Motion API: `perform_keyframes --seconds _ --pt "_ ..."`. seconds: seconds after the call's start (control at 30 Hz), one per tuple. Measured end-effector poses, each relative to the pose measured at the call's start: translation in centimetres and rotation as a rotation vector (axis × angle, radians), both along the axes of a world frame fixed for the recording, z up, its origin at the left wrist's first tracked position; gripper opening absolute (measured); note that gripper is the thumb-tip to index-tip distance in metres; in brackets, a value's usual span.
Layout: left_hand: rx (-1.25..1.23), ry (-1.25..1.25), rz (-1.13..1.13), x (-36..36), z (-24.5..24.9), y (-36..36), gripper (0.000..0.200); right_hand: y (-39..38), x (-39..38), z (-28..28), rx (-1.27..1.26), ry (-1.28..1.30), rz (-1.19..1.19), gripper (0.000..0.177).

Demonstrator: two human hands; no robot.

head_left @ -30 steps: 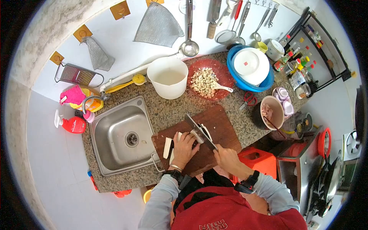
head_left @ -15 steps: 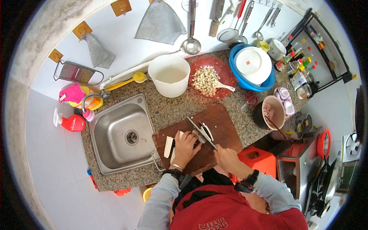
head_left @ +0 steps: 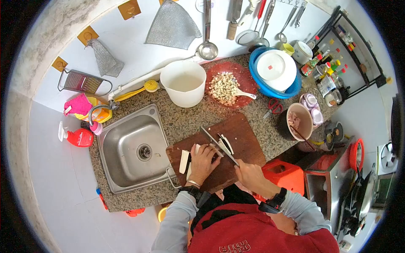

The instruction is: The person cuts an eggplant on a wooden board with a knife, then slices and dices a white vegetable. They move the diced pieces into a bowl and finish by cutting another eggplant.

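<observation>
A brown wooden cutting board (head_left: 240, 130) lies at a slant on the counter, its left corner over the sink's edge. My right hand (head_left: 250, 175) grips the handle of a kitchen knife (head_left: 214, 141), whose blade points to the upper left. With bent fingers, my left hand (head_left: 202, 162) presses down a pale, dark-skinned vegetable piece that looks like eggplant, close beside the blade; the hand covers most of it. Thin cut strips (head_left: 226, 143) with dark skin lie just right of the knife. Another long white piece (head_left: 184, 162) rests left of my left hand.
Left of the board is a steel sink (head_left: 162, 126). Behind it stand a white bucket (head_left: 184, 90), a red bowl (head_left: 247, 76) of diced vegetable with a white spoon (head_left: 245, 94), and a blue basin (head_left: 256, 80). Red scissors (head_left: 275, 106) and a meat bowl (head_left: 309, 122) lie right.
The whole view has shifted slightly. The knife blade's tip sits a little further left, while both hands keep nearly the same hold.
</observation>
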State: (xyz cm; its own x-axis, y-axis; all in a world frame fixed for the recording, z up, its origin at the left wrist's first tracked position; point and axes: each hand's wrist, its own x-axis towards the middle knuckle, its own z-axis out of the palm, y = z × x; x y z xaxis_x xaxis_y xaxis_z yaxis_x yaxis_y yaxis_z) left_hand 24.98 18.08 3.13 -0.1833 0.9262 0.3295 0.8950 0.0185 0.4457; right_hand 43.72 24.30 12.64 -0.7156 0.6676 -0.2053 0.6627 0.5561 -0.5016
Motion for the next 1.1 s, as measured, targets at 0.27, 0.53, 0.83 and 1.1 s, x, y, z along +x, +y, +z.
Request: perform_keyframes --seconds 0.27,0.53,0.83,1.1 --pt "0.005 0.006 0.001 0.0 -0.1 0.1 0.029 -0.5 0.3 -1.4 0.002 -0.032 -0.007 0.02" --pt "-0.033 0.036 -0.002 0.0 -0.1 -0.1 0.032 -0.6 -1.2 -4.2 0.033 0.016 -0.007 0.021" --pt "0.007 0.064 -0.013 0.9 0.3 -0.2 0.031 1.0 1.5 -0.5 -0.05 0.091 -0.137 0.02" --pt "-0.068 -0.42 0.297 6.1 2.2 0.4 0.053 4.9 4.7 -1.3 0.04 0.138 -0.118 0.022"
